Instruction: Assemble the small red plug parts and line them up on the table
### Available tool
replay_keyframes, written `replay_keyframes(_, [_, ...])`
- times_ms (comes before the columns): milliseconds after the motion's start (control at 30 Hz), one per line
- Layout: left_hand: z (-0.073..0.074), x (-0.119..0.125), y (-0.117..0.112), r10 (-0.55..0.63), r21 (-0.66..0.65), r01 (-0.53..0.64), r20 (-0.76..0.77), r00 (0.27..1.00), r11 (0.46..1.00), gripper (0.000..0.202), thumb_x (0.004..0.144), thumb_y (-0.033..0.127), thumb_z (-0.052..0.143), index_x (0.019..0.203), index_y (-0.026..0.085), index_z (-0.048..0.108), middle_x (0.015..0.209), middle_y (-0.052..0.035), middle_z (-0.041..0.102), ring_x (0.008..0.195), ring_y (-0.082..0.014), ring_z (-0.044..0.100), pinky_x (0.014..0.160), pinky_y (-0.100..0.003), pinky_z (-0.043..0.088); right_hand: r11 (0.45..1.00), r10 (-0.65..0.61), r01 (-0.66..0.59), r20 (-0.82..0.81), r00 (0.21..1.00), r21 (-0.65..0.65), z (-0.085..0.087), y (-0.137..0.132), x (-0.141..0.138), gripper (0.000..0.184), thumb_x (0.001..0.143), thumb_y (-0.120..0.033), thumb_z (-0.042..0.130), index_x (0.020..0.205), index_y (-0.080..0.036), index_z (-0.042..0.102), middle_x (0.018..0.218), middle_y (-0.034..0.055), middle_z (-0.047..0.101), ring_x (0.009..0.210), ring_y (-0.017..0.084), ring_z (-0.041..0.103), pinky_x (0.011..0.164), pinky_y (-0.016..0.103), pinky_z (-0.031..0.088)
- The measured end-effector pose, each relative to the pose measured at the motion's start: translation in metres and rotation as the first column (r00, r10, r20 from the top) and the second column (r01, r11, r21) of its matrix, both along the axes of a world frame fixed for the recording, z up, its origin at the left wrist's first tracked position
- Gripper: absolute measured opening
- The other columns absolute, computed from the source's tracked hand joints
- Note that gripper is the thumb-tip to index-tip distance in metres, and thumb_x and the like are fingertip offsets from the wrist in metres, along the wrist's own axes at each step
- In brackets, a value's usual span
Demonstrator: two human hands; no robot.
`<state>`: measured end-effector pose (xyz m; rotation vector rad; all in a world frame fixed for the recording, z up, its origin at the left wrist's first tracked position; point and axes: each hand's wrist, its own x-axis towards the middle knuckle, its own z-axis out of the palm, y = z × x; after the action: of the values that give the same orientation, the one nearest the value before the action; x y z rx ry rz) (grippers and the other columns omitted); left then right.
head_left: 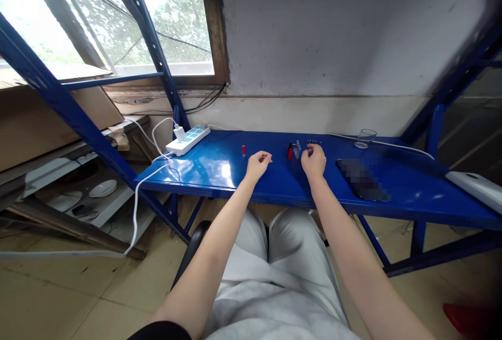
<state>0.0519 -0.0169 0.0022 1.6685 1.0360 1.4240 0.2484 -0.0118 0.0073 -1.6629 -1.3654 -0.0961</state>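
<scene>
My left hand [259, 165] is just above the blue table [204, 170], its fingers curled and drawn together. Whether anything is between them is too small to make out. To its left a small red tube with a pale lower end [243, 150] stands upright. My right hand [314, 162] is closed in a loose pinch beside a cluster of small clear pieces [297, 149]; what its fingertips hold, if anything, is hidden. A red and black object [290, 151] stands left of that cluster. Behind the right fingers runs a row of several tiny pieces [314, 142].
A white power strip [188, 140] with a plugged-in charger lies at the table's left end. To the right are a dark phone-like slab [361, 179], partly pixelated, a clear glass [364, 139], a white cable along the back and a white device [476, 189]. Blue metal posts frame both ends.
</scene>
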Motion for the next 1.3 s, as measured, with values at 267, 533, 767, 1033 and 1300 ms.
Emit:
replay_keyframes(267, [0.032,-0.018,-0.002,0.158,0.366,-0.109,-0.107,0.982,0.924,0.018,0.076,0.033,0.059,0.088,0.020,0.064,0.090,-0.0080,0.063,0.093,-0.0217,0.055,0.091,-0.033,0.036,0.983,0.101,-0.110,0.064,0.993,0.146,-0.002,0.001,-0.004,0.028,0.080,-0.019,0.034,0.099,-0.014,0.054,0.098,0.0123,0.059,0.089,0.020,0.054,0.079,0.032,0.040])
replay_keyframes(533, [0.061,-0.072,0.040,0.535,0.541,-0.150,-0.679,0.502,0.827,0.036,0.090,0.032,0.030,0.110,0.017,0.056,0.108,-0.0125,0.058,0.104,-0.0260,0.048,0.090,-0.039,0.032,0.929,0.204,-0.215,0.070,0.977,0.300,-0.005,0.004,-0.006,0.022,0.078,-0.018,0.038,0.092,-0.016,0.055,0.088,0.0105,0.060,0.081,0.021,0.055,0.071,0.035,0.044])
replay_keyframes(767, [0.035,-0.074,0.045,0.509,0.466,-0.205,-0.806,0.302,0.861,0.045,0.092,0.038,0.024,0.123,0.013,0.046,0.106,-0.0151,0.059,0.100,-0.0271,0.051,0.082,-0.037,0.034,0.922,0.238,-0.250,0.076,0.968,0.296,-0.003,0.002,-0.006,0.021,0.079,-0.019,0.038,0.092,-0.016,0.055,0.087,0.0109,0.060,0.081,0.021,0.056,0.068,0.035,0.045])
replay_keyframes(1033, [0.030,-0.069,0.045,0.406,0.374,-0.171,-0.881,0.241,0.912,0.041,0.093,0.032,0.021,0.099,0.011,0.056,0.095,-0.0166,0.061,0.094,-0.0265,0.056,0.078,-0.034,0.037,0.916,0.251,-0.261,0.072,0.965,0.304,-0.005,0.004,-0.005,0.022,0.079,-0.019,0.038,0.092,-0.016,0.056,0.088,0.0111,0.060,0.080,0.021,0.056,0.067,0.034,0.045])
replay_keyframes(1300, [0.023,-0.066,0.051,0.309,0.161,-0.312,-0.799,0.516,0.936,0.027,0.090,0.025,0.032,0.096,0.013,0.055,0.090,-0.0172,0.062,0.089,-0.0264,0.059,0.074,-0.034,0.040,0.915,0.238,-0.255,0.092,0.967,0.311,-0.007,0.005,-0.005,0.023,0.081,-0.020,0.037,0.092,-0.017,0.056,0.088,0.0111,0.060,0.080,0.021,0.056,0.067,0.034,0.045])
